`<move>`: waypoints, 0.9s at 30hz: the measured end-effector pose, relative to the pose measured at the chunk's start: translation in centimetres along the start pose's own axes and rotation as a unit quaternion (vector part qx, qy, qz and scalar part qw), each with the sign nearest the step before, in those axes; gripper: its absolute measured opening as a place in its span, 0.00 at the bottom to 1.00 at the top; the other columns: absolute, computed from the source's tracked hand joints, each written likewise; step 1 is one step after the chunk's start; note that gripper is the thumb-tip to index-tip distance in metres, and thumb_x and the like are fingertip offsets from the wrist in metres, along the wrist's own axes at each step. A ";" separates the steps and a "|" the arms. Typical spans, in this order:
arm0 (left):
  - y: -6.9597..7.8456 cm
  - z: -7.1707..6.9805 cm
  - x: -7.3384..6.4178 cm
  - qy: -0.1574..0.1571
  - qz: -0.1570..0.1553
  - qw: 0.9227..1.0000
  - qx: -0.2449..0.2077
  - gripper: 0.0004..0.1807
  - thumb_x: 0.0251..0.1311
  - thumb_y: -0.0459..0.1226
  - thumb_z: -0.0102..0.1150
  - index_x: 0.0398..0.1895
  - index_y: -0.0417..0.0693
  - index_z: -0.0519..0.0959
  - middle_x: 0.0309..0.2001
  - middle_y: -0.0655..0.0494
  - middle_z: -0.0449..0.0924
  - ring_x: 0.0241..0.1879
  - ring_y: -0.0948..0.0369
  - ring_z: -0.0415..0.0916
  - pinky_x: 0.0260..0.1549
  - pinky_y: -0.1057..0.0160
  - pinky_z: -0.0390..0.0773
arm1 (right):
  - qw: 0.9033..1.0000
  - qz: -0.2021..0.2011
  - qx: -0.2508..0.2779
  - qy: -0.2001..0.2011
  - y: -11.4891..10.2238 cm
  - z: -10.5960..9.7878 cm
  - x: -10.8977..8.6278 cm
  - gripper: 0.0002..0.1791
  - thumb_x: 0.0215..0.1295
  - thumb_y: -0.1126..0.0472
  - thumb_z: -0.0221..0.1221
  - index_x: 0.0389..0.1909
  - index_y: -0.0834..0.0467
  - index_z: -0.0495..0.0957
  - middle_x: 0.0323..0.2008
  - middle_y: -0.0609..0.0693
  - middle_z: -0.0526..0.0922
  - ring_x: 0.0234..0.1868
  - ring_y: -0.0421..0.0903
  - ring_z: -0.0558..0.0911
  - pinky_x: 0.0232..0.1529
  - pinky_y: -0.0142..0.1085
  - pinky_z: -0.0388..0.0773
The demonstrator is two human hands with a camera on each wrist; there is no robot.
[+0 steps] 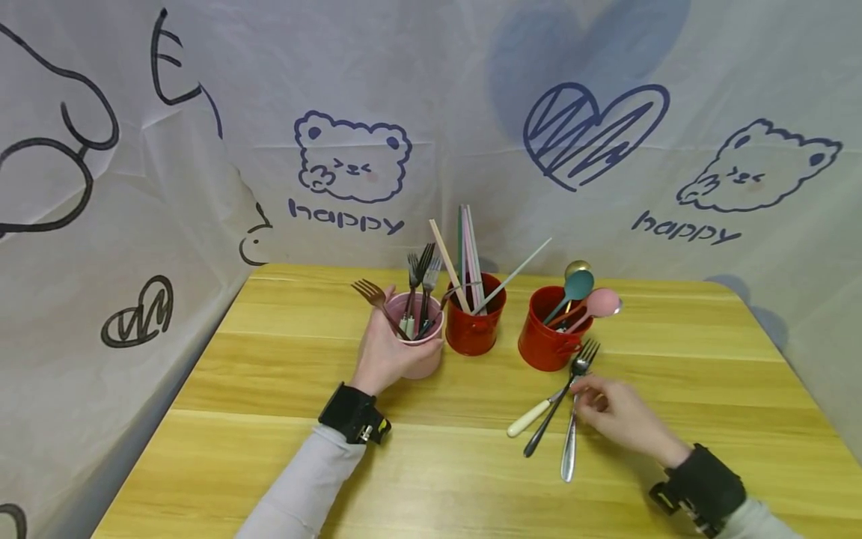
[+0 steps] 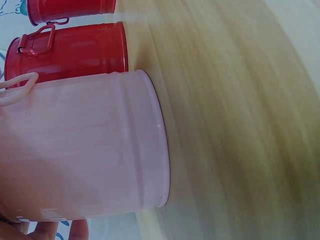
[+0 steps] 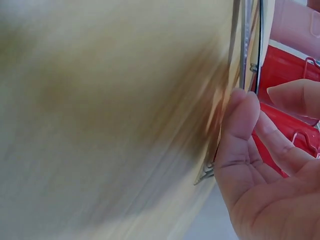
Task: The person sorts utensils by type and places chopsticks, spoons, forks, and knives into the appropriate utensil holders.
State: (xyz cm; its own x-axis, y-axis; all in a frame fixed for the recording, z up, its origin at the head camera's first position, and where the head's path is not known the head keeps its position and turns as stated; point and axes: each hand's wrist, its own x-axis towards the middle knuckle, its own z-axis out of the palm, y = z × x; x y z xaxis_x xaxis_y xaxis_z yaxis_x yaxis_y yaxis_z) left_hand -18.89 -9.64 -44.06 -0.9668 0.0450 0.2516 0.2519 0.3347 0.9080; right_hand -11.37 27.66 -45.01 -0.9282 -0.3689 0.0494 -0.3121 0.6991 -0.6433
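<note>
My left hand [image 1: 390, 353] holds a pale pink bucket [image 2: 85, 145] around its side. Several forks [image 1: 423, 281] stand in it; a brown one [image 1: 377, 293] leans out over the left rim. My right hand [image 1: 622, 415] is low over the table, thumb and fingertips pinching a silver fork [image 1: 569, 453] near its neck. Under and beside it lie a dark-handled utensil [image 1: 542, 430] and a cream-handled one [image 1: 528, 419], crossing each other. Fork tines [image 3: 205, 174] show below my fingers in the right wrist view; my fingers hide part of the silver fork.
A red bucket [image 1: 471, 337] right of the pink one holds several chopsticks [image 1: 469, 254]. Another red bucket [image 1: 542, 348], just beyond the loose utensils, holds spoons, among them a teal one [image 1: 579, 284] and a pink one [image 1: 602, 302]. A drawn-on white cloth [image 1: 465, 172] hangs behind the wooden table [image 1: 444, 479].
</note>
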 end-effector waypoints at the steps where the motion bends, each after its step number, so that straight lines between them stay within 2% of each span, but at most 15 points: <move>1: 0.0 0.0 0.0 0.000 0.000 1.000 0.001 0.64 0.39 0.40 0.84 0.77 0.43 0.51 0.62 0.55 0.79 0.64 0.58 0.76 0.75 0.55 0.64 | 1.000 0.000 0.002 -0.005 0.1 0.1 0.0 0.11 0.62 0.67 0.63 0.46 0.65 0.81 0.31 0.46 0.84 0.30 0.31 0.78 0.31 0.28 0.79; 8: -0.2 0.1 0.1 0.004 -0.005 1.000 0.002 0.64 0.38 0.40 0.84 0.77 0.43 0.50 0.64 0.55 0.77 0.65 0.58 0.75 0.73 0.55 0.67 | 0.999 -0.009 0.020 -0.041 0.4 0.5 0.4 0.07 0.65 0.65 0.62 0.42 0.63 0.81 0.25 0.43 0.80 0.25 0.31 0.73 0.26 0.28 0.72; 14: -0.3 0.2 0.2 0.006 0.000 1.000 0.009 0.64 0.39 0.41 0.84 0.77 0.43 0.51 0.63 0.56 0.78 0.64 0.58 0.76 0.74 0.56 0.65 | 0.999 -0.009 0.024 -0.047 0.7 0.8 0.8 0.05 0.66 0.65 0.62 0.39 0.62 0.81 0.25 0.44 0.80 0.24 0.30 0.71 0.25 0.27 0.71; 21: -0.2 0.2 0.2 0.006 0.004 1.000 0.012 0.64 0.39 0.41 0.84 0.77 0.43 0.51 0.63 0.55 0.78 0.64 0.58 0.76 0.74 0.55 0.65 | 0.999 0.018 0.025 -0.033 0.8 1.0 0.6 0.05 0.64 0.66 0.62 0.38 0.62 0.83 0.27 0.45 0.81 0.26 0.29 0.73 0.27 0.27 0.74; 27: -0.5 0.3 0.2 0.009 0.001 1.000 0.005 0.64 0.38 0.40 0.84 0.77 0.42 0.51 0.63 0.55 0.77 0.64 0.58 0.76 0.73 0.56 0.67 | 0.999 0.037 0.030 0.011 0.8 1.3 0.3 0.02 0.62 0.67 0.64 0.35 0.62 0.83 0.27 0.47 0.83 0.26 0.29 0.75 0.26 0.27 0.76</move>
State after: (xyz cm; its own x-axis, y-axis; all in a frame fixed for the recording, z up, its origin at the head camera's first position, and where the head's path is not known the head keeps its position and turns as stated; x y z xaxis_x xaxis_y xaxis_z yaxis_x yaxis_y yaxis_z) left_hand -19.25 -9.47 -44.52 -0.9650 0.0289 0.2605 0.2542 0.3448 0.9036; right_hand -11.65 27.35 -46.50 -0.9528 -0.3031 0.0169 -0.2303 0.6855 -0.6907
